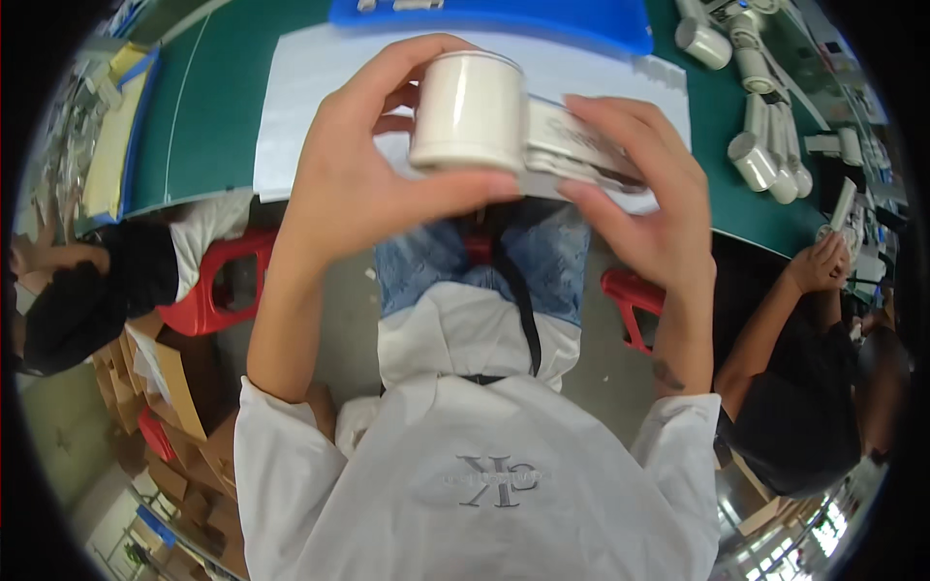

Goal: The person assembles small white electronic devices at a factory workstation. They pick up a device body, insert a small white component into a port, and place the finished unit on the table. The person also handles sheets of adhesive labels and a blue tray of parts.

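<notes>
Fingers of the left hand (351,160) are gripping a white device (499,116) by its cylinder (463,111); the right hand (659,189) is pinching its flat end (576,143). It is hovering by the near edge of a green table (228,97).

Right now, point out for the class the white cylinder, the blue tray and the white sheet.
White cylinder (467,111): head view, on its curved side.
Blue tray (572,21): head view, on a bare part.
White sheet (308,73): head view, toward its left.

Green table (218,116), grey floor (346,290), bright windows (828,528).
One red stool (189,318) stands left, another stool (621,283) right, near the table; white light fills the windows at lower right.
</notes>
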A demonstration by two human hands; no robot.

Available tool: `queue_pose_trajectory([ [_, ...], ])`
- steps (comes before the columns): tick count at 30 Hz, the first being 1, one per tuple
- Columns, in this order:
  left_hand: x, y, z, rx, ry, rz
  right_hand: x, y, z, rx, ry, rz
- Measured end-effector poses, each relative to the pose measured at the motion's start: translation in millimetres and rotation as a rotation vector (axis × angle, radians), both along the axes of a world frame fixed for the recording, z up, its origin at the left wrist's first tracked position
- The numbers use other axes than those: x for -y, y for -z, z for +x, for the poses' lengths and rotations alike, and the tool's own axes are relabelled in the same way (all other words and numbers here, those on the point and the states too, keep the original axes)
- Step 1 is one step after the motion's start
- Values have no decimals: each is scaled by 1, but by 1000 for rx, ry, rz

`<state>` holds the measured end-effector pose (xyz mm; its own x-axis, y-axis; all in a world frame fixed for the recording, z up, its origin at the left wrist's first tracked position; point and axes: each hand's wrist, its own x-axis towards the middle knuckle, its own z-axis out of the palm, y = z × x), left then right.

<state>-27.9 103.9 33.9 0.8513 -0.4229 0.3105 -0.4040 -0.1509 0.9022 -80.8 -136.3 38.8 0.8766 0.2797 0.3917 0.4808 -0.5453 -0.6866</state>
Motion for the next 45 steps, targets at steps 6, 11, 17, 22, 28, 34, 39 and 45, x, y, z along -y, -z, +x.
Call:
queue_pose_trajectory([
  [6,12,22,57,253,74,478,12,49,37,-26,33,-33],
  [11,31,42,67,451,194,493,14,70,41,-88,45,-20],
  [17,49,45,65,361,182,485,14,71,38,-48,53,11],
  [22,49,53,67,424,162,427,11,75,37,4,97,0],
  [28,51,47,74,422,191,489,14,77,40,1,100,49],
  [34,51,39,68,513,153,620,14,72,45,-105,111,-18],
  [39,58,37,63,360,109,696,13,74,46,-64,112,-59],
  [45,58,30,70,324,181,708,17,69,47,-89,84,32],
])
